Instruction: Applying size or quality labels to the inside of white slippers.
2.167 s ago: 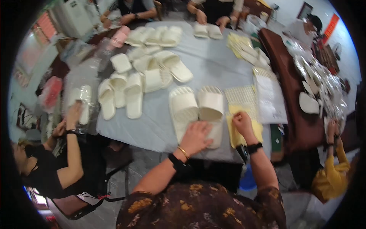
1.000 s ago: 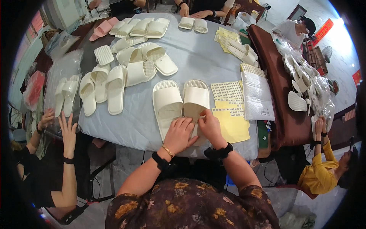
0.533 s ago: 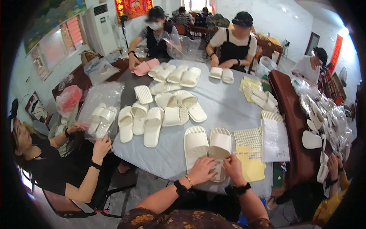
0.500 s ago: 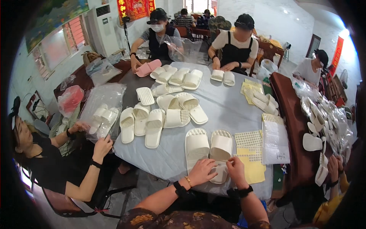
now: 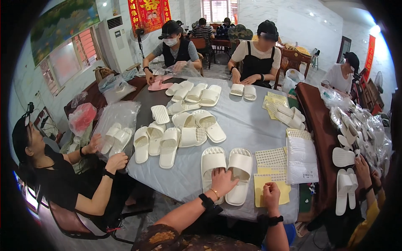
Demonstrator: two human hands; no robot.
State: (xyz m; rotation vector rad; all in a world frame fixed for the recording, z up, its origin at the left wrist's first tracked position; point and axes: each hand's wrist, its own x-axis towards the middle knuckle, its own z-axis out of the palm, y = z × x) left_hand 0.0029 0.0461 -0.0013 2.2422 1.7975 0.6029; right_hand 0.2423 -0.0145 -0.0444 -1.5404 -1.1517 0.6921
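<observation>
A pair of white slippers lies side by side at the table's near edge, the left slipper [image 5: 213,160] and the right slipper [image 5: 239,167], toes pointing away from me. My left hand [image 5: 222,182] grips between them, fingertips tucked at the strap opening of the left slipper and thumb by the right one's inner side. Over a yellow sticker sheet [image 5: 264,201], my right hand [image 5: 271,194] has its fingers pinched together; anything between them is too small to make out. Another sheet of small printed labels [image 5: 270,158] lies just beyond.
Several more white slippers [image 5: 169,144] cover the table's left and middle. A white plastic-wrapped stack [image 5: 301,161] lies right of the sheets. Across the table, people handle slippers, one a pink pair [image 5: 159,85]. At left a person holds bagged slippers [image 5: 117,138]. A brown bench [image 5: 312,113] borders the right.
My right hand has moved right, from the right slipper to above the yellow sheet. My left hand has shifted from over the right slipper's insole to the left slipper's strap opening.
</observation>
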